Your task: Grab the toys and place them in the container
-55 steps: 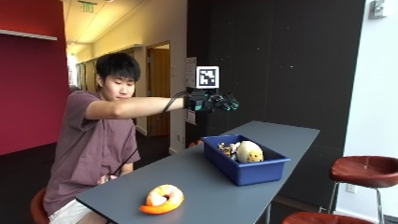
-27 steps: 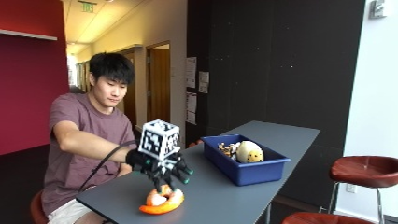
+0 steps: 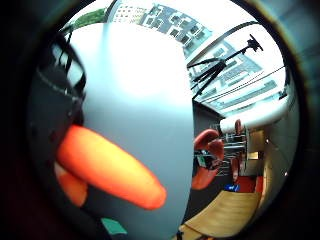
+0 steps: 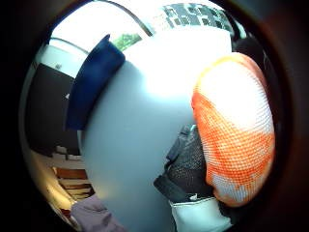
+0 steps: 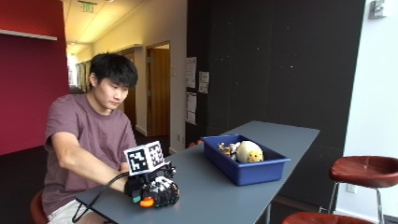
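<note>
One orange toy [image 5: 146, 202] lies under my gloved right hand [image 5: 155, 190], low on the grey table [image 5: 249, 196], my fingers curled round it. Beyond it stands the blue container [image 5: 244, 164], well apart from the toy, with a yellowish toy [image 5: 249, 152] and another inside.

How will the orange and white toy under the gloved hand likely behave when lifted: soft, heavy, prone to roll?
The orange and white toy shows a knit-like surface, so probably soft and grippy. The gloved right hand covers most of it, suggesting it's light. Its rounded form might roll on the table.
</note>
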A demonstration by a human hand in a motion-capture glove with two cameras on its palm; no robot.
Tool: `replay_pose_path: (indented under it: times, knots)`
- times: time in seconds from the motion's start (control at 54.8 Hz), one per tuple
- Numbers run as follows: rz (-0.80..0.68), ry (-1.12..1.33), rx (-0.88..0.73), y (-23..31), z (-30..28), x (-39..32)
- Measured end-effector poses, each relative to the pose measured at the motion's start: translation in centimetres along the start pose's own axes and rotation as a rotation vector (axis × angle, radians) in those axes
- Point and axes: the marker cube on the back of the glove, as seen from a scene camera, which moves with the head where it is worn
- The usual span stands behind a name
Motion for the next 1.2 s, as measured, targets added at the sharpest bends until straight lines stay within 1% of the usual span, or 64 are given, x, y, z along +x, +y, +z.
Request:
replay_pose_path:
  times: [0.055, 0.182, 0.274, 0.383, 0.456, 0.657, 0.93, 1.04, 1.204]
  knots:
    - [-0.039, 0.060, 0.009, -0.2, -0.5, -0.7]
    - [-0.050, 0.088, -0.211, -1.9, -1.8, -1.4]
    - [-0.034, 0.023, -0.263, -4.3, -5.0, -2.1]
    - [0.015, -0.171, -0.199, -7.7, -10.1, -3.4]
    - [0.014, -0.227, -0.174, -8.4, -12.1, -4.5]
    - [-0.022, -0.170, -0.119, -7.7, -15.1, -6.1]
    - [-0.029, -0.024, -0.111, -6.2, -17.9, -5.8]
    - [-0.070, 0.006, -0.080, -6.7, -20.5, -7.7]
    - [-0.137, 0.003, -0.038, -9.0, -24.1, -11.9]
